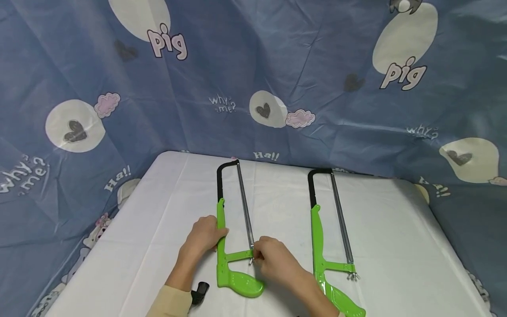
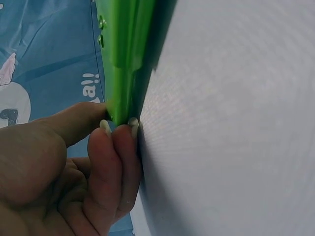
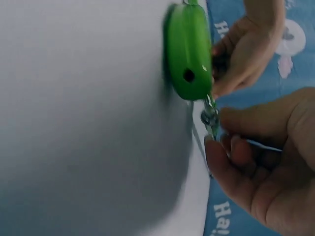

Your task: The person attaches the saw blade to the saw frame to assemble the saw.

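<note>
Nearest the head camera, at the bottom edge, a cream sleeve (image 1: 170,301) covers the person's left forearm, with a small black object (image 1: 199,293) lying just beside it on the white table cover (image 1: 158,246); what that object is cannot be told. Just beyond, the left hand (image 1: 203,238) grips the green frame of the near hacksaw (image 1: 229,264), which lies flat on the table left of centre; in the left wrist view the thumb sits on one side of the green edge (image 2: 123,59) and the curled fingertips (image 2: 133,125) press against the other, so the frame is pinched between them. The right hand (image 1: 275,259) is at the lower end of that saw's blade (image 1: 244,207), its fingers curled and closed on the small metal tensioning nut (image 3: 209,117) below the green handle (image 3: 188,51), as the right wrist view shows. A second hacksaw (image 1: 328,246) of the same make lies to the right, well apart and untouched, its wing nut (image 1: 352,276) at the blade's near end. Behind the table hangs a blue cartoon-print cloth (image 1: 253,66) with white circles, hearts and the word "pig".
</note>
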`<state>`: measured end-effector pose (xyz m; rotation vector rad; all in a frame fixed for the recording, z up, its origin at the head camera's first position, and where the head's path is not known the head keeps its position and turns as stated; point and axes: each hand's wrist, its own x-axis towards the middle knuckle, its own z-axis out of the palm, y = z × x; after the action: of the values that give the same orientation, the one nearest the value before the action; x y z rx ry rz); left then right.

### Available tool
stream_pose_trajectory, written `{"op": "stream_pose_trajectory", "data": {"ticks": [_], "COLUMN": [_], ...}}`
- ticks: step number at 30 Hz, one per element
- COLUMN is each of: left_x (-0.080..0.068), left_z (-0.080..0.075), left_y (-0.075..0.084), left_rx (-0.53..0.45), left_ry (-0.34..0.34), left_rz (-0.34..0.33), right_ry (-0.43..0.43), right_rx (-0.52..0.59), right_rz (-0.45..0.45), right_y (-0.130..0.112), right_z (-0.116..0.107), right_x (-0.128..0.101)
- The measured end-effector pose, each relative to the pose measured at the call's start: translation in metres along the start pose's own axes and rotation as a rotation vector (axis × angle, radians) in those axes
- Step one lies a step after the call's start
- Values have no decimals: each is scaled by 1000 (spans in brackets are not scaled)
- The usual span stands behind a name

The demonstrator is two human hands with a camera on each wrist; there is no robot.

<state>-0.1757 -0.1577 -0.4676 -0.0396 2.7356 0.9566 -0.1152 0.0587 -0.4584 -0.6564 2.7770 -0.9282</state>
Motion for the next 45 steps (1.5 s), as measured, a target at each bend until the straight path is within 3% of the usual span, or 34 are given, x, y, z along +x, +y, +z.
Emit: {"op": "stream_pose_trajectory", "data": {"ticks": [7,12,23,32,37,40,45], "left_x": [0,-1,-3,-1,-2,-3,-3], "left_z": [0,0,1,0,-1,-1,-2], "left_y": [0,0,0,1,3,4,3], "left_rx": [-2,-23,-36,-20,-18,-19,-21], "left_ry": [-2,0,6,19,18,15,15], "left_rz": [-6,-8,-7,-2,-2,-7,-7], "right_ry": [49,54,115,163,152,133,89], "right_rx": [-326,-482,-652,-754,-777,-712,-349], "right_rz": [-63,-103,-142,-122,-118,-87,55], "right_y": [-13,-16,-20,-27,-31,-29,-19], "right_z": [9,16,20,24,27,27,25], "right_x": [-3,-2,-1,-2,-2,-3,-4]}}
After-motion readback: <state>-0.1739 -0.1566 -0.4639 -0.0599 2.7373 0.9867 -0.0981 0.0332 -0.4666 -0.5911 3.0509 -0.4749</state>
